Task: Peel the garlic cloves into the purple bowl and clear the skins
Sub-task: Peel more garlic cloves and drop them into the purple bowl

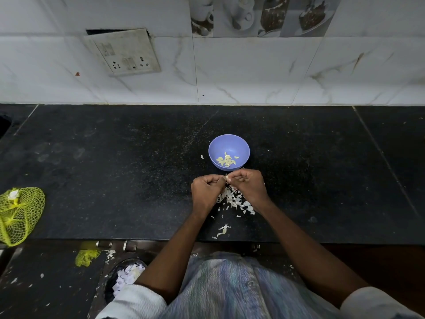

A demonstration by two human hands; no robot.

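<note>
The purple bowl [229, 143] stands on the black counter, with several peeled garlic cloves [226, 160] in its bottom. Just in front of it my left hand [207, 189] and my right hand [248, 184] meet, fingers curled, both pinching one small garlic clove [226, 178] between their fingertips. Most of that clove is hidden by the fingers. A heap of white garlic skins [234, 200] lies on the counter under and behind my hands, with a few more skins [222, 231] near the front edge.
A yellow net bag [19, 214] with a garlic piece lies at the counter's left edge. Below the counter, a dark bin [125, 276] holds white scraps, and skins litter the floor. The tiled wall with a socket plate [125, 51] bounds the back.
</note>
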